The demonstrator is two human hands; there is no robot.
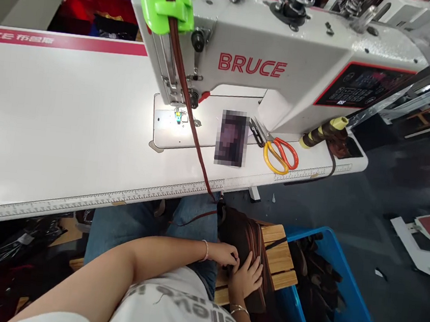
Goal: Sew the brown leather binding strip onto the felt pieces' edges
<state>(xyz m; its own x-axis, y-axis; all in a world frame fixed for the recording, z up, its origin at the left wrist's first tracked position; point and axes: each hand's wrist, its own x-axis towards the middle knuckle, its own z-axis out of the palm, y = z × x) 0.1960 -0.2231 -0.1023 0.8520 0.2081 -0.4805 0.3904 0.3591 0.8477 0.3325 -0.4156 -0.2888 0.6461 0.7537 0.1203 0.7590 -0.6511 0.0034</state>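
Observation:
A stack of dark brown fabric or leather pieces (242, 225) lies on a slatted wooden stool beside my right thigh. My right hand (248, 277) rests on it with fingers spread. Close against it, my left hand (224, 254) has its fingers bent together at the pieces; what they pinch is hidden. A long brown strip (186, 89) runs down from a green clip (166, 8) on the sewing machine (251, 37), over the table edge to my lap.
On the white table (69, 115) lie scissors (277, 149), a blurred-out dark item (231, 138) and a thread cone (323, 132). The wooden stool (282, 255) stands beside a blue bin (356, 309) holding dark brown pieces. A red bin (75, 10) is behind the table.

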